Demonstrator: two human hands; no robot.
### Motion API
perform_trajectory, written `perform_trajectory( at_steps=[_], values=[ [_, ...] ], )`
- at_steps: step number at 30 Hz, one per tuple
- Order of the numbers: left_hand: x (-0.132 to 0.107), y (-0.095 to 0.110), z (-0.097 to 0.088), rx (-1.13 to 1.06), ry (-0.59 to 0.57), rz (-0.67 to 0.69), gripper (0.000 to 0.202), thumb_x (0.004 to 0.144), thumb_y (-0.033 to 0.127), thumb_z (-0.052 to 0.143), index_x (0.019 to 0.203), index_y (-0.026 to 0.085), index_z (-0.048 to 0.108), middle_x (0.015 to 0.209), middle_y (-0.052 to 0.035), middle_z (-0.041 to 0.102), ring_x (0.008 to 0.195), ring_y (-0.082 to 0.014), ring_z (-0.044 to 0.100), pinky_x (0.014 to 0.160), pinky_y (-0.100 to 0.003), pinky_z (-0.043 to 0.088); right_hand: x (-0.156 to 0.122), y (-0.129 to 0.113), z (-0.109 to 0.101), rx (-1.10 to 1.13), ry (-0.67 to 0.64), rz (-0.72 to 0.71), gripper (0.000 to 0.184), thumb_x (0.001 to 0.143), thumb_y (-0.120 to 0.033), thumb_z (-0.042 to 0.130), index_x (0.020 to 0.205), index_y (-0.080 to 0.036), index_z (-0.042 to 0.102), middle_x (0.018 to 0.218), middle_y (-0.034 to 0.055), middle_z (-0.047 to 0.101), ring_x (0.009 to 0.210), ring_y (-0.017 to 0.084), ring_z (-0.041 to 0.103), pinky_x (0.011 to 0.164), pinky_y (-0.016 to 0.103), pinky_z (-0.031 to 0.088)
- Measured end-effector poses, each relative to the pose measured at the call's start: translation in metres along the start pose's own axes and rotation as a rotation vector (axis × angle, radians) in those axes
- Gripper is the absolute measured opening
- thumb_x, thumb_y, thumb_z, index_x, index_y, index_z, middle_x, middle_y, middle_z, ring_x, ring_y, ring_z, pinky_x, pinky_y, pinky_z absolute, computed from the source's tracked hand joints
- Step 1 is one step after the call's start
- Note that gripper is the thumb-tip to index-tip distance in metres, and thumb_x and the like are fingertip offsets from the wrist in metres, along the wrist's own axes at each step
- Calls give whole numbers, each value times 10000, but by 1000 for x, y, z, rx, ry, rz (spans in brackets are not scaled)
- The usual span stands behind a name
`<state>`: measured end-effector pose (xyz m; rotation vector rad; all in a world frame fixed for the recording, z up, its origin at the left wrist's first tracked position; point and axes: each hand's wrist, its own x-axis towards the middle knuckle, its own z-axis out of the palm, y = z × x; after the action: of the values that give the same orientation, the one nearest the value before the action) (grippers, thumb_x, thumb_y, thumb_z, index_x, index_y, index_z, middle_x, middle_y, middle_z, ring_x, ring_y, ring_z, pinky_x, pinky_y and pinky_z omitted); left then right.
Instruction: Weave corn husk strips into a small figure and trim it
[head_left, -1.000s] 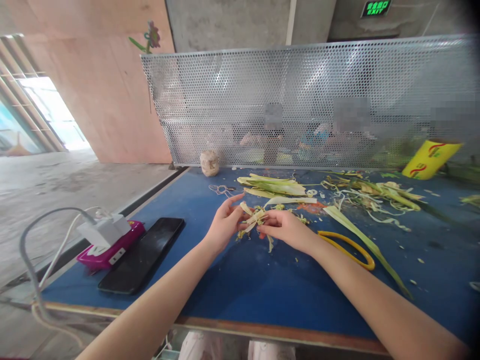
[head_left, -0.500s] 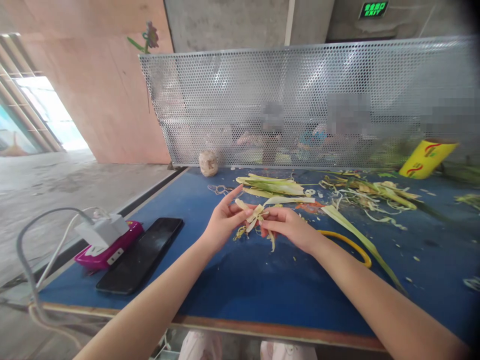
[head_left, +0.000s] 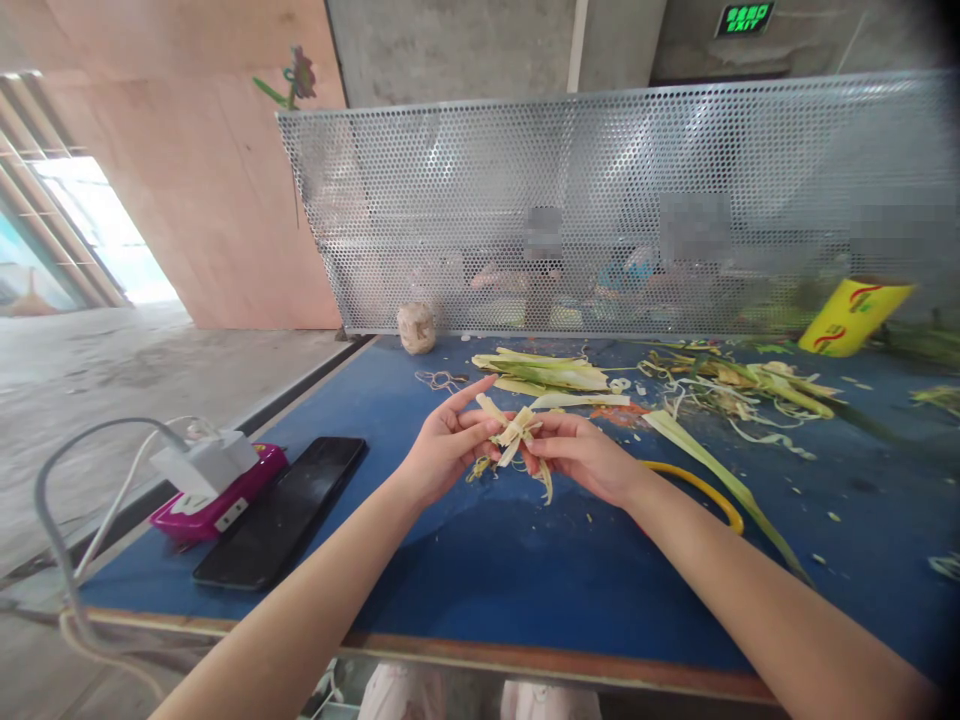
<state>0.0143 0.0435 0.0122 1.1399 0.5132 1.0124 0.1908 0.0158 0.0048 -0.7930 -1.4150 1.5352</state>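
Between my two hands, just above the blue table [head_left: 480, 590], is a small piece made of pale, crossed plant-leaf strips [head_left: 516, 430]. My left hand [head_left: 446, 445] pinches its left side between thumb and fingers, with the index finger stretched out. My right hand [head_left: 581, 455] grips its right side, fingertips closed on the strips. Loose strip ends point up and hang down from the piece. Behind the hands lie a stack of green and cream leaves [head_left: 544, 370] and a single pale strip [head_left: 585, 400].
A black phone [head_left: 281, 515] and a magenta power strip [head_left: 217, 510] with a white charger lie left. Yellow tubing [head_left: 701, 485] and a long leaf [head_left: 720, 470] are right. Leaf scraps [head_left: 739, 385], a yellow roll [head_left: 855, 318] and a perforated metal screen [head_left: 480, 200] stand further back.
The leaf-strip piece has turned slightly between my fingers, its strips now showing a clearer cross. Both hands stay in almost the same place.
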Motion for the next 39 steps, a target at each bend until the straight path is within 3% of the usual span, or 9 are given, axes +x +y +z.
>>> perform_trajectory(
  at_steps=[8, 13, 19, 25, 31, 39],
  values=[
    [-2, 2, 3, 24, 7, -16, 679, 635, 109, 713, 1256, 180, 449, 748, -38, 709, 381, -41, 506, 411, -171, 418, -1, 0, -1, -105, -31, 16, 113, 702, -268, 624, 761, -172, 629, 555, -28, 565, 516, 85, 474, 505, 227, 315],
    [-2, 5, 3, -13, 57, -19, 808, 603, 51, 716, 1317, 156, 353, 760, -41, 716, 379, -37, 507, 406, -163, 422, 0, 0, -2, -152, 4, 10, 140, 717, -290, 595, 773, -164, 618, 571, -19, 554, 527, 96, 471, 517, 236, 342],
    [-3, 4, 4, -22, 111, -30, 959, 576, 28, 720, 1379, 165, 215, 757, -41, 719, 417, -69, 547, 406, -182, 441, 2, 5, -1, -423, 84, -126, 208, 715, -303, 608, 904, -217, 591, 863, 17, 612, 795, 164, 559, 646, 269, 432],
    [-1, 1, 2, 129, 91, 4, 885, 586, 77, 724, 1347, 143, 277, 721, -40, 707, 466, -105, 578, 423, -209, 465, 4, 8, -3, -417, 89, -99, 178, 729, -307, 615, 875, -208, 593, 827, 13, 626, 799, 174, 586, 711, 299, 451],
    [-1, -1, 2, 186, 31, 25, 745, 621, 136, 710, 1274, 130, 352, 689, -27, 683, 498, -121, 601, 460, -226, 495, 3, 6, -4, -369, 37, -57, 149, 716, -298, 638, 813, -190, 600, 757, 5, 627, 719, 156, 597, 667, 285, 460],
    [0, 1, 3, 216, 179, 76, 632, 597, 157, 728, 1136, 135, 398, 621, 12, 654, 467, -110, 581, 424, -215, 487, 2, 6, -2, -474, 171, -119, 323, 746, -291, 591, 1048, -212, 509, 1045, 57, 576, 967, 190, 544, 778, 323, 460]
  ],
)
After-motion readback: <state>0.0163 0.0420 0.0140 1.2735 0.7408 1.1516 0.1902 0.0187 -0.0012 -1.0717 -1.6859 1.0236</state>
